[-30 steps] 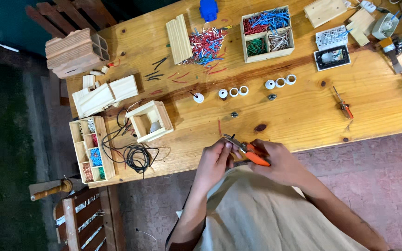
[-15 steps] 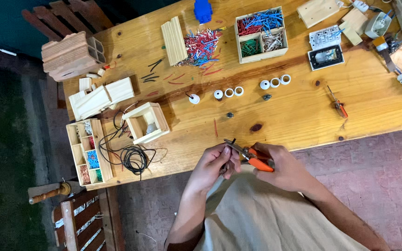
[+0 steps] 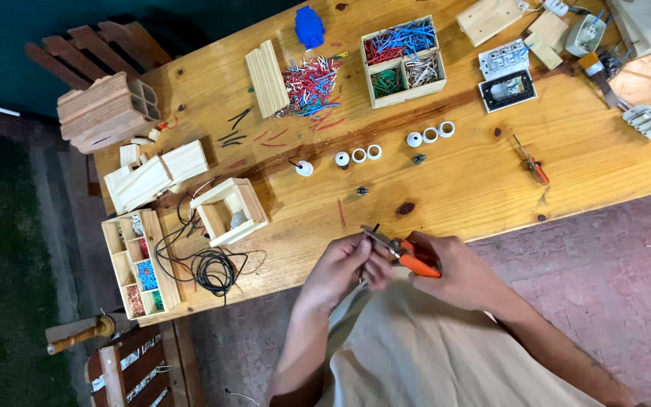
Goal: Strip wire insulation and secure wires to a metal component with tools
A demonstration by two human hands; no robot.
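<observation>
My right hand (image 3: 457,273) grips orange-handled pliers (image 3: 408,256) at the near edge of the wooden workbench (image 3: 461,177); the dark jaws point left and up. My left hand (image 3: 344,267) is closed just left of the jaws, its fingertips pinching something small and thin that I cannot make out. Both hands sit close together over my beige apron.
Several white ring-shaped parts (image 3: 431,136) lie mid-table. A compartment box of coloured wires (image 3: 402,60), a pile of red and blue wire bits (image 3: 309,84), a small open wooden box (image 3: 229,211), coiled black cable (image 3: 209,267), a small screwdriver (image 3: 530,164) and wall switches (image 3: 506,75) surround them.
Both hands stay together at the bench edge with the pliers. The view has shifted slightly; the left fingers have closed nearer the jaws.
</observation>
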